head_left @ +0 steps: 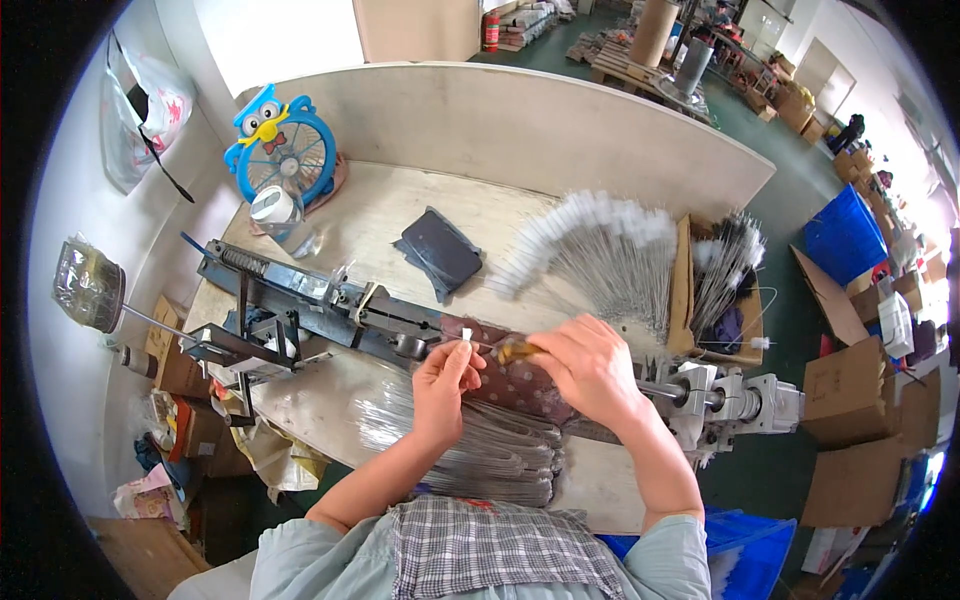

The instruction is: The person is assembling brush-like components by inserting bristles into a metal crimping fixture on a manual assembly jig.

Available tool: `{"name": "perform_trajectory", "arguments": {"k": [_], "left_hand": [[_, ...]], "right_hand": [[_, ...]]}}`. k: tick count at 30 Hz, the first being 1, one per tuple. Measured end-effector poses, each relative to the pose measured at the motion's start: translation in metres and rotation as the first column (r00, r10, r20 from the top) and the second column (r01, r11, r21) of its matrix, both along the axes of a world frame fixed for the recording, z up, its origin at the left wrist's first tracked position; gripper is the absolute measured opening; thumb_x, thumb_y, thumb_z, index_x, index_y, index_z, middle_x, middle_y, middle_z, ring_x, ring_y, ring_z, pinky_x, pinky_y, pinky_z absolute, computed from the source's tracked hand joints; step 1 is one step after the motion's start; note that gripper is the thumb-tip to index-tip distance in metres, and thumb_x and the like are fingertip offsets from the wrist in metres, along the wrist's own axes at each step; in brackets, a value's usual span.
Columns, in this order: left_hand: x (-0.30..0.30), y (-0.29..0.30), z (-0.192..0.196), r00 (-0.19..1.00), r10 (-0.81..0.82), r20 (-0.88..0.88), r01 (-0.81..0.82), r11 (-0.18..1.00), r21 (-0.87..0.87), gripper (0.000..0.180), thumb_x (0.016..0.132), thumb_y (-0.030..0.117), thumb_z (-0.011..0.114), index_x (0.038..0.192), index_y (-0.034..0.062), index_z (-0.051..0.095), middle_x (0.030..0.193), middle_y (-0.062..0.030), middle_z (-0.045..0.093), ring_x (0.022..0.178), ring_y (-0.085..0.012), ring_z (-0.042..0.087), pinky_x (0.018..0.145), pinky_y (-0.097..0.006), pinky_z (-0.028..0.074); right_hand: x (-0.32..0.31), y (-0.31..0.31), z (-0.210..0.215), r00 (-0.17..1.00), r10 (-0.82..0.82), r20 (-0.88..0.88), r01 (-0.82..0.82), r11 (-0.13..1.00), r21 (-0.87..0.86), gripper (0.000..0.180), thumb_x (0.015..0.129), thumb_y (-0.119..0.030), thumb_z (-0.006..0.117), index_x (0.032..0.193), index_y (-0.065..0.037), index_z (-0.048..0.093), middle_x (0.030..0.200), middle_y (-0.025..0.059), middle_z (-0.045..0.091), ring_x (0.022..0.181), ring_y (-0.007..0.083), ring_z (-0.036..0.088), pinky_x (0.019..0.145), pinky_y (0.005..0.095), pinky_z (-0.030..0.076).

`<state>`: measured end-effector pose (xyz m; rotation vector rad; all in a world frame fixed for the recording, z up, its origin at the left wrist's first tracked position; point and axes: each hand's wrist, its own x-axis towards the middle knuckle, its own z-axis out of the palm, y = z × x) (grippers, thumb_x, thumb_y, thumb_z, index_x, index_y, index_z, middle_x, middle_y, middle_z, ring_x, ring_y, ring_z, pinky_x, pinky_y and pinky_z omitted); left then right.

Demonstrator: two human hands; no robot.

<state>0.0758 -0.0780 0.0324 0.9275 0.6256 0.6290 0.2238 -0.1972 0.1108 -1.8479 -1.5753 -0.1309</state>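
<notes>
At frame centre, the left hand point(443, 378) pinched a small white tuft point(466, 335); the right hand point(590, 368) gripped a yellowish piece point(512, 349) over the dark metal machine point(330, 305).

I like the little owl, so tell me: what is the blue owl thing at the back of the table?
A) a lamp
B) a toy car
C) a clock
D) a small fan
D: the blue owl sits on top of a round wire cage with blades inside, a small fan standing at the back left of the table, far from both hands.
</notes>
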Motion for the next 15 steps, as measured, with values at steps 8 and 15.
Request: {"name": "perform_trajectory", "arguments": {"k": [8,15], "left_hand": [[-0.005,0.003,0.012,0.999,-0.029,0.033,0.035,0.983,-0.180,0.018,0.091,0.020,0.057,0.095,0.0026,0.060,0.075,-0.0031,0.060,0.059,-0.0074,0.051,0.056,-0.020,0.040],[-0.006,0.006,0.009,0.999,0.000,0.035,0.006,0.988,-0.154,0.019,0.091,0.018,0.056,0.091,-0.0004,0.061,0.067,-0.0037,0.058,0.056,-0.0068,0.049,0.054,-0.020,0.039]], "right_hand": [[-0.020,0.060,-0.019,0.998,-0.059,-0.004,0.058,0.988,-0.142,0.012,0.076,-0.017,0.063,0.082,-0.007,0.066,0.077,0.0080,0.061,0.079,0.0278,0.059,0.069,0.0381,0.047],[-0.018,0.058,-0.013,0.977,-0.043,-0.209,0.000,0.979,-0.202,0.016,0.079,-0.017,0.063,0.088,-0.005,0.067,0.082,0.0098,0.064,0.080,0.0291,0.059,0.070,0.0367,0.048]]}}
